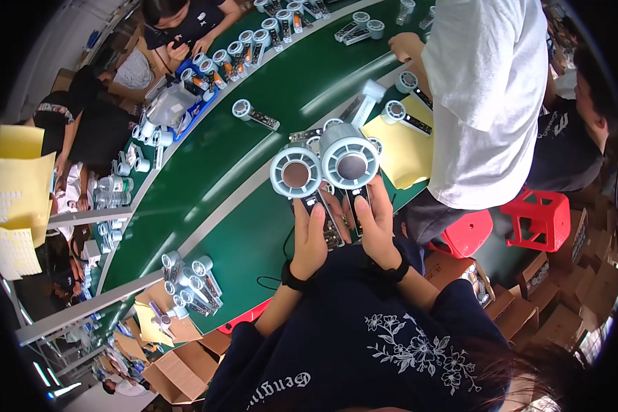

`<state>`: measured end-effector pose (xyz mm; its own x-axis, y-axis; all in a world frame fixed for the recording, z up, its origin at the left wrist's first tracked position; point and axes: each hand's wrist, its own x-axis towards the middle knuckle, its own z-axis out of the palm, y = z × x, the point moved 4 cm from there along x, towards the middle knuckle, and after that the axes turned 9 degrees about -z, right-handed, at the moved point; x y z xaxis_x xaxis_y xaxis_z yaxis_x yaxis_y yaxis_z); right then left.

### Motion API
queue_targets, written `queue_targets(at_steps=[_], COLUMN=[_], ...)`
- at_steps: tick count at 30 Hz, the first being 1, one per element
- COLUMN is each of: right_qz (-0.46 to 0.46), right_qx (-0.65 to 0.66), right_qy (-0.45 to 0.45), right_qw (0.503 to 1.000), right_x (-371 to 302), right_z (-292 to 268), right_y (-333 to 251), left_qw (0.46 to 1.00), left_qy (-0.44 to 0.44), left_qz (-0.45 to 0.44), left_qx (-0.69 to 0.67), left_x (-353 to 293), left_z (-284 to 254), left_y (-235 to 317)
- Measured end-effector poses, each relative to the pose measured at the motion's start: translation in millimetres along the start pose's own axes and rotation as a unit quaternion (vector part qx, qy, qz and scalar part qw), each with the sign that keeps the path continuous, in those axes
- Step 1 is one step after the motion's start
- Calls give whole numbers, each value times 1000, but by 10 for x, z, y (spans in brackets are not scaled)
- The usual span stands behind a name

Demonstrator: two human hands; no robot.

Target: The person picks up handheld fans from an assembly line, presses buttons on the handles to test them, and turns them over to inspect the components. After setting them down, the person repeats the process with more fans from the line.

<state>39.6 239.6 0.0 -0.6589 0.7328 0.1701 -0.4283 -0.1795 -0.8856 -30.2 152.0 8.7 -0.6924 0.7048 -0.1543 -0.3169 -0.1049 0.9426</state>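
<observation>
Two pale blue handheld fans with round, spoked heads are held up side by side over the green table. My left hand (311,237) is closed around the handle of the left fan (295,174), thumb along its front; a bare circuit board shows below the thumb. My right hand (378,230) grips the right fan (351,167) by its dark handle, thumb pressed on the front. The two heads almost touch. Just beyond them lie more fans, partly hidden behind the held pair, including a handle with an exposed board (306,136).
A group of fans (193,285) stands at the left on the table. Yellow paper (408,147) lies to the right, beside a person in a white shirt (487,103). A single fan (254,115) rests on the green belt (206,178). Red stools (539,220) and cardboard boxes (178,374) surround the table.
</observation>
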Motion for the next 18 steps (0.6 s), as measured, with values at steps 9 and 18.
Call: queue_targets(at_steps=[9,18], right_qz=[72,220], right_qx=[-81,-209], right_qy=[107,212], right_qw=[988,929], right_x=[192,80], right_z=[-758,-2162], right_y=[167,1065], left_qw=[975,912], left_qy=[-135,-228], left_qz=[-174,-217], left_qx=[-10,265], left_x=[709,1342], left_z=[395,958], left_y=[-782,-2258])
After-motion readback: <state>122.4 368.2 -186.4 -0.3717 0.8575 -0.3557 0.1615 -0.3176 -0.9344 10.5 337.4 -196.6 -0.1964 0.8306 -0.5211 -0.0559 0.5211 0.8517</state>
